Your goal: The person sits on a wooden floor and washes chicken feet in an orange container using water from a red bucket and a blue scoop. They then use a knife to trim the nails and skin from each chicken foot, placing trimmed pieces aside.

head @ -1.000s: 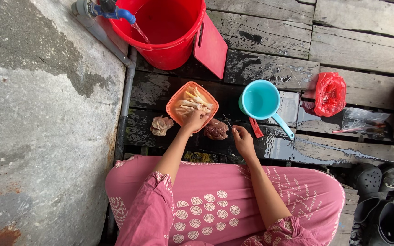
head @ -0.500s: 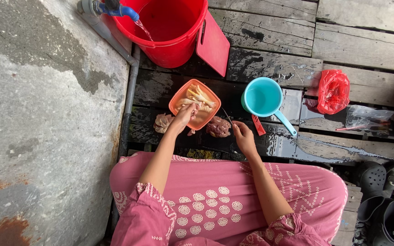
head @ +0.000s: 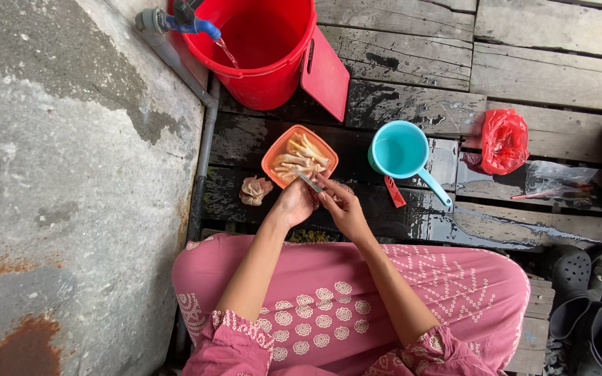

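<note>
Chicken feet (head: 302, 159), pale and bony, lie piled in a small orange plastic tub (head: 271, 159) on the wet dark wooden floor (head: 412, 104), just past my two hands. My left hand (head: 294, 203) sits at the near edge of the tub, and its fingers are curled in close. My right hand (head: 339, 203) is right beside it, touching it, and its fingers are bent too. A thin grey knife blade (head: 308, 182) pokes out between my hands and points at the tub. I think my right hand holds it, but I cannot tell for sure. I also cannot tell if my left fingers are pinching a piece of meat.

A little pale lump of skin scraps (head: 253, 189) lies on the floor to the left of the tub. A light blue plastic scoop with a handle (head: 400, 153) stands to the right, near my right hand. A small red strip (head: 394, 191) lies beside it. Farther right is a crumpled red plastic bag (head: 504, 141). Behind the tub stands a big red bucket (head: 259, 49), and a blue tap (head: 189, 22) runs water into it. A red flat board (head: 326, 73) leans on the bucket. My pink patterned skirt (head: 384, 292) covers my lap.
</note>
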